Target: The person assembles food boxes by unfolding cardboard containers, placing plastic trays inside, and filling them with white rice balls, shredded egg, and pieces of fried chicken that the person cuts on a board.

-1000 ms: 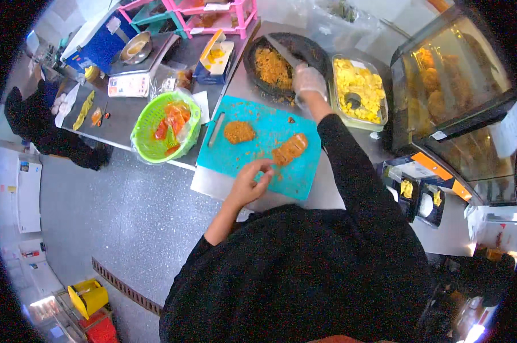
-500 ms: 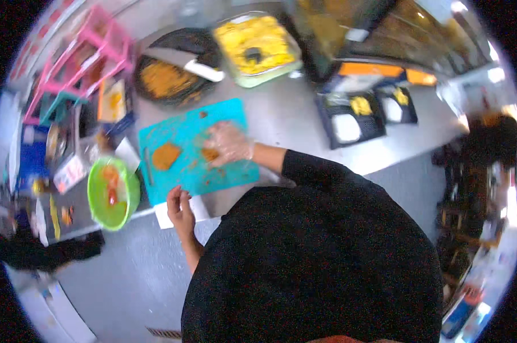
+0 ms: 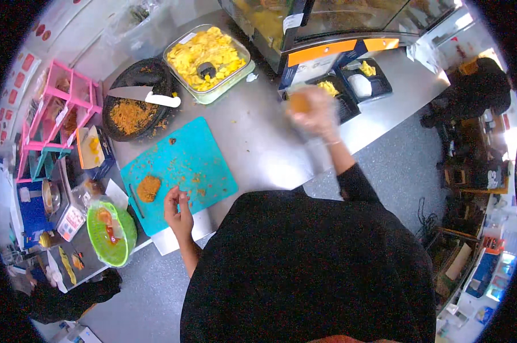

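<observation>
My right hand, in a clear plastic glove and smeared by motion, grips a brown breaded patty beside a black compartment tray. Yellow food shows in that tray, and my hand covers part of it. Another breaded patty lies on the turquoise cutting board among crumbs. Over the board's near edge hovers my left hand, fingers loosely bent, thumb apart, nothing visible in it. A knife with a white handle rests across a black bowl of brown crumbs.
A second black tray holds white rice and yellow food. At the back stands a glass container of yellow chunks. A green basket and pink shelves stand left. People are at far right and lower left.
My right hand has moved from the board to the black trays at the right, carrying one patty. My left hand stays by the board's near edge. The whole view has shifted.
</observation>
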